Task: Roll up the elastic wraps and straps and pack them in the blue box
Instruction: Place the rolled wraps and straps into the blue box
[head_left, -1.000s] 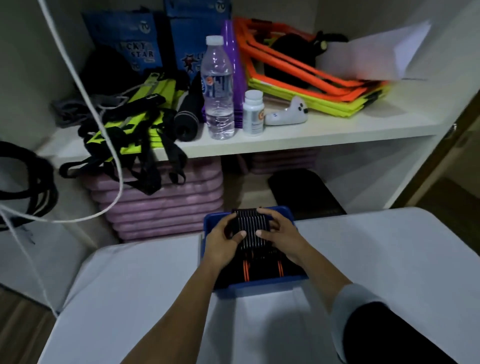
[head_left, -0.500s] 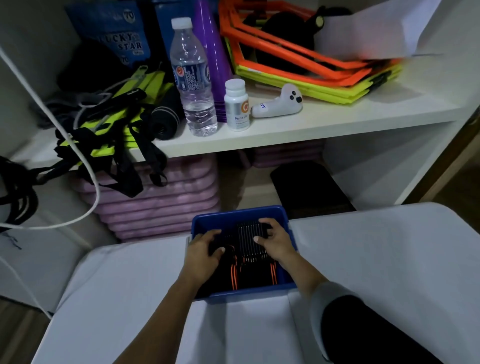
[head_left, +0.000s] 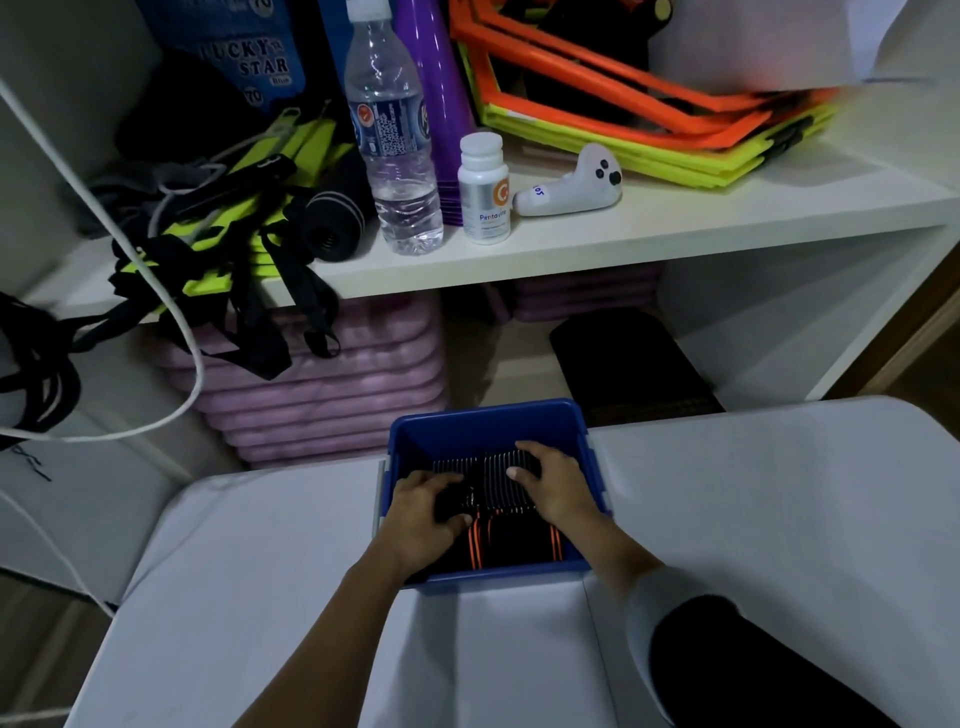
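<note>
Two hands, left hand (head_left: 423, 512) and right hand (head_left: 553, 488), grip one striped rolled wrap (head_left: 493, 478) inside the blue box (head_left: 488, 415) on the tabletop (head_left: 779, 519). Orange-edged rolls (head_left: 514, 545) lie packed; shelf straps (head_left: 249, 270) seemingly outstanding.

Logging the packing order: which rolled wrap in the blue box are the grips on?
The white-striped wrap, toward the blue box's far end: the left grip and right grip hold it. The orange-striped wraps lie at the near end.
</note>
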